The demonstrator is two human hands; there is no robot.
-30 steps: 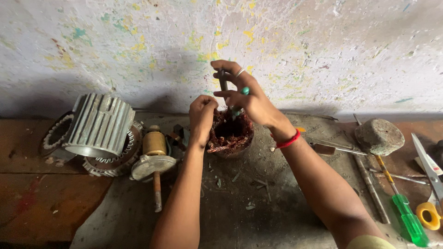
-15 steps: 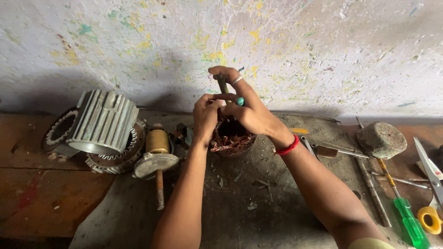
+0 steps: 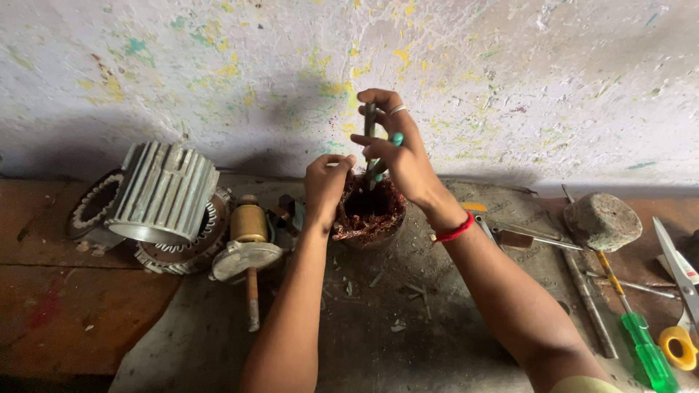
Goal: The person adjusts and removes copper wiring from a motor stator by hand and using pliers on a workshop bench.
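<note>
Left hand [image 3: 325, 177] pinches rim of copper-wound stator [image 3: 368, 211] at table [image 3: 408, 320] centre, steadying it. Right hand [image 3: 402, 156] clenched on green-handled tool [image 3: 373, 145], tip poss. inside windings; rotor [image 3: 247, 240] lies adj.

Worn wooden workbench [image 3: 65, 320] against a paint-flecked wall, partly covered by a grey sheet [image 3: 408, 342]. Resting on it: ribbed motor housing [image 3: 164, 193], rotor with shaft [image 3: 249, 251], copper-wound stator [image 3: 368, 215], stone-headed hammer [image 3: 601, 222], green-handled screwdriver [image 3: 641, 349], scissors [image 3: 681, 291], scattered small scraps [image 3: 397, 327].
</note>
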